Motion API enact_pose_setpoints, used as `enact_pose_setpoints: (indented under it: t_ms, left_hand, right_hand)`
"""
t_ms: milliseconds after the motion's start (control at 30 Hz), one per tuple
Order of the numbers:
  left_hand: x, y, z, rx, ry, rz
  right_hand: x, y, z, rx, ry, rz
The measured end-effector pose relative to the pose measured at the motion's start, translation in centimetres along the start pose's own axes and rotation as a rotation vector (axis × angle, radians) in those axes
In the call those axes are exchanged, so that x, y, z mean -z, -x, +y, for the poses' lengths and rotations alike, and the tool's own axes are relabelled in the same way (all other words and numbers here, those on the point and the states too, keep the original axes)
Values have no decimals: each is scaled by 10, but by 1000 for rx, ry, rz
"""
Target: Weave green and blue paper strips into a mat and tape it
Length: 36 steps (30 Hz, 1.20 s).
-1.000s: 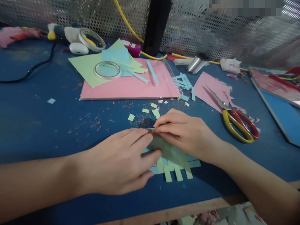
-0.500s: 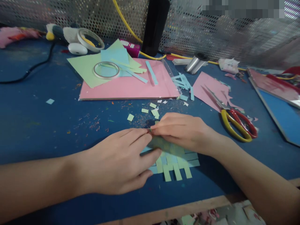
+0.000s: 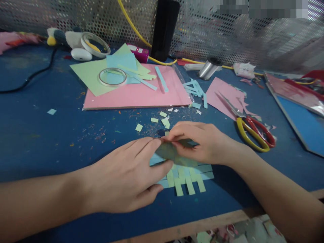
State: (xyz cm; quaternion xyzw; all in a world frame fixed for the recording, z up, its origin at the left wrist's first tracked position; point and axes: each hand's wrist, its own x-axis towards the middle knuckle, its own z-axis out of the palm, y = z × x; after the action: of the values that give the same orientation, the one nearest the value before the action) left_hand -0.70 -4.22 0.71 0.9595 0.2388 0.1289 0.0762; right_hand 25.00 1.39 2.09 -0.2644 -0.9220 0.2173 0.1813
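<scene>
A woven mat of green and blue paper strips (image 3: 189,172) lies on the blue table, its green ends sticking out towards me. My left hand (image 3: 129,175) rests on its left part, fingers stretched and apart, the index fingertip at the far edge. Beside that fingertip my right hand (image 3: 202,141) pinches with thumb and index finger at the mat's far edge. What it pinches looks like a paper strip end, mostly hidden by the fingers. Both hands cover much of the weave. Small green paper scraps (image 3: 154,120) lie just beyond the hands.
Open scissors (image 3: 253,131) lie on the right near pink paper (image 3: 220,96). Behind the hands sit a pink paper pack (image 3: 121,99), a tape ring (image 3: 100,78), loose blue strips (image 3: 194,87) and a metallic spool (image 3: 208,69). A black phone (image 3: 165,30) leans on the perforated metal panel.
The right hand has shifted slightly right, and its thumb and index finger now show a pinch with a gap behind them. The left hand stays almost still. The view has moved slightly.
</scene>
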Motion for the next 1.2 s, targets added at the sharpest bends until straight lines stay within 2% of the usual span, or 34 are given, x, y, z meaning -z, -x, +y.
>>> enact_pose_setpoints:
  t_ms: [200, 467, 633, 933, 1200]
  left_hand:
    - [-2, 3, 0, -12, 2, 16]
    - [4, -2, -4, -2, 5, -24]
    - [2, 0, -4, -40, -86, 23]
    - [3, 0, -2, -82, -149, 36]
    - [1, 1, -1, -75, -136, 38]
  right_hand:
    - [6, -1, -4, 26, 1, 14]
    - [5, -3, -5, 1, 32, -61]
    - [5, -5, -2, -21, -26, -106]
    - [-7, -7, 3, -66, -33, 41]
    - [-15, -12, 4, -167, -116, 95]
